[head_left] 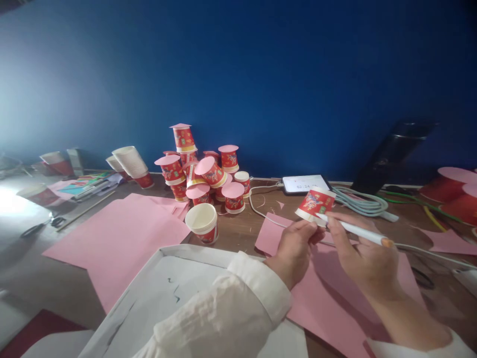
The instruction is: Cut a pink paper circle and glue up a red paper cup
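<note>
A red printed paper cup [316, 203], upside down and slightly tilted, is held at its rim by my left hand [296, 248], the fingers closed on it. My right hand [363, 253] grips a white pen [359, 231] with an orange end, its tip at the cup's rim; whether it touches cannot be made out. Pink paper [328, 293] lies under both hands. To the left stands a short stack of upright cups [203, 221]. Behind it are piled several red cups topped with pink paper discs [210, 171].
Large pink sheets [122, 228] lie at left, beside a white box lid [149, 298]. Scissors [44, 223], a thin stick [85, 211] and cup stacks [132, 161] are farther left. A phone-like timer [303, 184], coiled cable [359, 201] and black bottle [391, 154] stand near the blue wall.
</note>
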Motion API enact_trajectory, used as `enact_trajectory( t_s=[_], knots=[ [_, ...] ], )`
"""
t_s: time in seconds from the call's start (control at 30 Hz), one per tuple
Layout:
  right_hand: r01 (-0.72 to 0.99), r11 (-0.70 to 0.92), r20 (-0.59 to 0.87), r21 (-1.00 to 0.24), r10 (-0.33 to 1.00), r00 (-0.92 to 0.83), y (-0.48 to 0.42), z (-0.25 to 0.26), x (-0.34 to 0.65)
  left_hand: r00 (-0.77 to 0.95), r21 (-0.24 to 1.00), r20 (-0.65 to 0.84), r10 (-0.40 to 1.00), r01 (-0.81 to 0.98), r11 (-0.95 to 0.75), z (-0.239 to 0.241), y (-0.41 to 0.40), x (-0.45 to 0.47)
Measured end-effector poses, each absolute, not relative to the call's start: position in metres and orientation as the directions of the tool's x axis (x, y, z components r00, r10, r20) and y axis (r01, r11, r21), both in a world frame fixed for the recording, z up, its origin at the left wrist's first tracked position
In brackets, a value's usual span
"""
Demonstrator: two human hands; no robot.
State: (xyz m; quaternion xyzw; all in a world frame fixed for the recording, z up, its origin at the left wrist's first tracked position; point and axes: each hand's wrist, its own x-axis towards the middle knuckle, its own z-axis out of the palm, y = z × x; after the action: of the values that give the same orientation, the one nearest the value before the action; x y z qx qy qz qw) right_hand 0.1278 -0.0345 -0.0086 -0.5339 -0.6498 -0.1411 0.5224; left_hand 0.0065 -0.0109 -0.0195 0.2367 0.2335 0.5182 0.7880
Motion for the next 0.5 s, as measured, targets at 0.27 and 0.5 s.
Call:
enact_trajectory(
  t_s=[0.27,0.5],
  knots=[
    [0.857,0.378,0.837,-0.35,0.537,0.104,-0.033,-0.0119,0.1284,0.347,0.632,-0.082,0.934,-0.706,0.318,-0.0234,-0.009,0.0092],
    [0.861,0.363,0.817,-0.356,0.568,0.098,-0.0329,-0.0102,0.1296,0.337,0.659,-0.066,0.939,-0.692,0.294,-0.0285,-0.007,0.0112]
  ],
)
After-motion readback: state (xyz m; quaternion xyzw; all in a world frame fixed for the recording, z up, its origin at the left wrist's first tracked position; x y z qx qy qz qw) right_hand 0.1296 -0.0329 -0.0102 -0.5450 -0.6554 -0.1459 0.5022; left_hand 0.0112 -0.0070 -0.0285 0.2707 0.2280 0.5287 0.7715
